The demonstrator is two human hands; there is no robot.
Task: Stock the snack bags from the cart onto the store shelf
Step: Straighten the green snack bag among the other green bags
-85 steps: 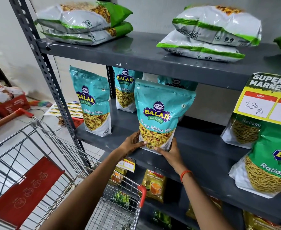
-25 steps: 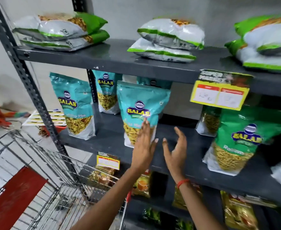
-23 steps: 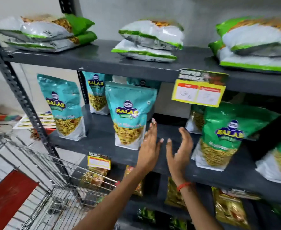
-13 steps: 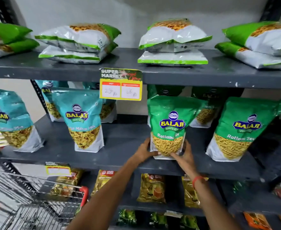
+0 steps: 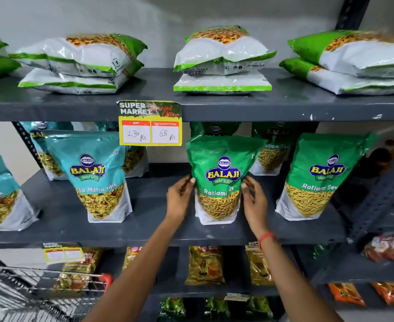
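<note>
A green Balaji Ratlami Sev bag stands upright on the grey middle shelf. My left hand presses its left edge and my right hand presses its right edge, so the bag is held between them at about mid height. A second green Ratlami Sev bag stands to its right, with more green bags behind. To the left stands a teal Mitha Mix bag. The wire cart shows at the bottom left; its contents are blurred.
White-and-green bags lie stacked on the top shelf. A yellow price tag hangs from that shelf's edge. Yellow packets fill the lower shelf. A slanted metal upright bounds the right side.
My hands left the teal bag, moved right, and took the green Ratlami Sev bag at its base. Since then they have slid up its sides. My view has shifted right.
</note>
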